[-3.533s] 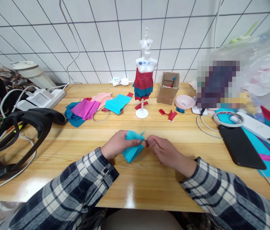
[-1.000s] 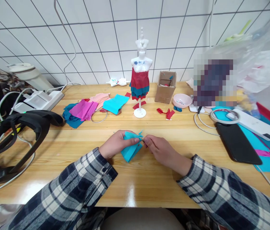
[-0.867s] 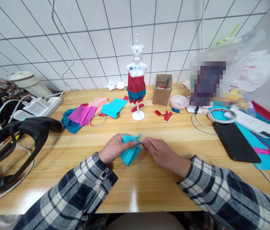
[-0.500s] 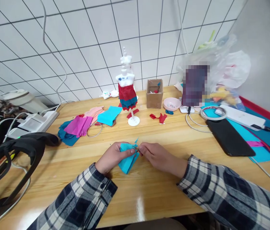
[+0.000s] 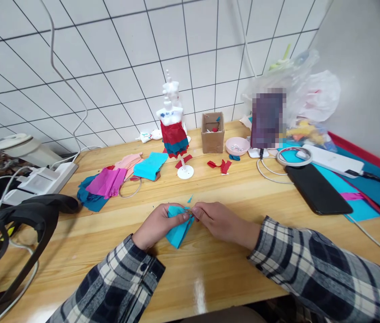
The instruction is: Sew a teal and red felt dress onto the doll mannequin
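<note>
My left hand [image 5: 156, 224] pinches a folded piece of turquoise crepe paper [image 5: 177, 235] between thumb and fingers, low over the table. At the paper's upper right edge, my right hand [image 5: 212, 217] is closed, thumb against fingers, around something small and brownish that I cannot make out. A thin turquoise scrap [image 5: 190, 198] lies just above the paper's frayed top edge. Beyond the hands stands a white mini dress form [image 5: 171, 114] on a round base, dressed in a red and dark teal skirt [image 5: 174, 137].
Crepe paper pieces [image 5: 109, 183] lie at left, beside a turquoise sheet [image 5: 150, 166]. Behind are a cardboard box [image 5: 213, 140], a pink bowl [image 5: 237, 146] and red scraps [image 5: 224, 167]. A black phone [image 5: 318, 190] lies right; a black headset-like frame [image 5: 24, 233] and a power strip [image 5: 43, 179] stand left.
A turquoise sliver that touched the paper's top edge now shows apart from it. Both hands stay nearly in place, while the view has shifted slightly.
</note>
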Demonstrator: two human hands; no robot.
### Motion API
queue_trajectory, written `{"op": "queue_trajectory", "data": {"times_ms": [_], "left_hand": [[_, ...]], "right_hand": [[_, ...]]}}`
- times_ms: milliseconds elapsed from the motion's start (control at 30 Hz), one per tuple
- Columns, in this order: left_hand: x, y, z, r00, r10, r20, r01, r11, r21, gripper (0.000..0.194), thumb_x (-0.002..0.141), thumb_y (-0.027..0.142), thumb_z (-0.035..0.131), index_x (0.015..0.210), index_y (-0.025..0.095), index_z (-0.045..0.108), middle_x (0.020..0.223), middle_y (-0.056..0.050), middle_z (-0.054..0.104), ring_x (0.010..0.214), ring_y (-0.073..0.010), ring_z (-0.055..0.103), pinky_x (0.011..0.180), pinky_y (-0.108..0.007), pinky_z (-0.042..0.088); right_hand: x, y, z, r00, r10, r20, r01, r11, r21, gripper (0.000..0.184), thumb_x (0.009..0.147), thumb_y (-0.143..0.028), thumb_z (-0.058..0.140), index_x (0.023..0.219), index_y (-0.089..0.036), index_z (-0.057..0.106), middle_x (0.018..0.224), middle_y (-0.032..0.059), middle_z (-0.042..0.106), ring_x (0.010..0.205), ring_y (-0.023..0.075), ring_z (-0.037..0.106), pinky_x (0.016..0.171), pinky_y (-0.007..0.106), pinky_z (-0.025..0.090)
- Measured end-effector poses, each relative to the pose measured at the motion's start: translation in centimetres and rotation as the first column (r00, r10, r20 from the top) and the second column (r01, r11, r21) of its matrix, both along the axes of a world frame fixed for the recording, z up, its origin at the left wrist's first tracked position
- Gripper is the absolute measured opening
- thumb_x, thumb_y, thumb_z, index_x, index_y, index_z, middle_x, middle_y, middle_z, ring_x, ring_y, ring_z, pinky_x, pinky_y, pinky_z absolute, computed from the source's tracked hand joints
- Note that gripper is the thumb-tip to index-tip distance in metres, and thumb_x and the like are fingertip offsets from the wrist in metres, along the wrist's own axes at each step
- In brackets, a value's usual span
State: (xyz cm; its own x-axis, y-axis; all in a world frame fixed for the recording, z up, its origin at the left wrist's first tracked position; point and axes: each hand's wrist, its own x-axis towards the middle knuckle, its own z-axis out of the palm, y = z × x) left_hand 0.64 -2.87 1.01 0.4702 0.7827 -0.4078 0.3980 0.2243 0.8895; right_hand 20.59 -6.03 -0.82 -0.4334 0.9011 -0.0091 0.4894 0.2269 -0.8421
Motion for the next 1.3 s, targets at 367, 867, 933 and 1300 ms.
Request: {"op": "queue_trajectory", "data": {"times_ms": [367,867,933,1300], "left_hand": [[-0.16,0.00,-0.05,0.998,0.035,0.044,-0.034,0.999,-0.014,0.039,0.071,0.045,0.074,0.093,0.014,0.070,0.084,-0.005,0.072,0.072,-0.0164,0.061,0.068,-0.027,0.049],[0.38,0.06,-0.04,0.998,-0.026,-0.050,0.030,0.995,0.090,0.031,0.072,0.040,0.073,0.087,0.014,0.069,0.080,-0.003,0.071,0.071,-0.0160,0.061,0.069,-0.027,0.049],[0.39,0.05,-0.04,1.000,0.009,-0.012,-0.008,0.996,0.087,0.032,0.070,0.039,0.075,0.090,0.014,0.069,0.085,-0.003,0.072,0.075,-0.0165,0.062,0.072,-0.027,0.049],[-0.29,0.15,-0.75,0.988,0.118,0.102,-0.118,0.993,-0.011,0.044,0.066,0.040,0.080,0.101,0.017,0.067,0.097,-0.004,0.072,0.082,-0.0174,0.064,0.078,-0.030,0.050]], "right_hand": [[0.52,0.26,0.04,0.999,0.022,-0.028,-0.023,0.999,-0.033,0.039,0.101,-0.039,0.030,0.076,-0.020,0.052,0.072,-0.0011,0.058,0.067,0.0132,0.050,0.062,0.026,0.035],[0.12,-0.09,0.24,0.999,0.002,0.032,-0.002,1.000,-0.012,0.037,0.100,-0.039,0.031,0.076,-0.020,0.051,0.071,0.0000,0.056,0.065,0.0134,0.048,0.060,0.027,0.032],[0.31,-0.02,0.27,1.000,0.013,0.025,-0.013,1.000,-0.012,0.038,0.101,-0.040,0.030,0.075,-0.020,0.049,0.071,-0.0002,0.056,0.065,0.0133,0.048,0.061,0.027,0.032],[0.79,0.18,0.21,0.999,0.001,0.041,0.001,0.999,-0.048,0.042,0.100,-0.045,0.028,0.074,-0.020,0.049,0.070,-0.0008,0.055,0.066,0.0129,0.048,0.061,0.027,0.031]]}}
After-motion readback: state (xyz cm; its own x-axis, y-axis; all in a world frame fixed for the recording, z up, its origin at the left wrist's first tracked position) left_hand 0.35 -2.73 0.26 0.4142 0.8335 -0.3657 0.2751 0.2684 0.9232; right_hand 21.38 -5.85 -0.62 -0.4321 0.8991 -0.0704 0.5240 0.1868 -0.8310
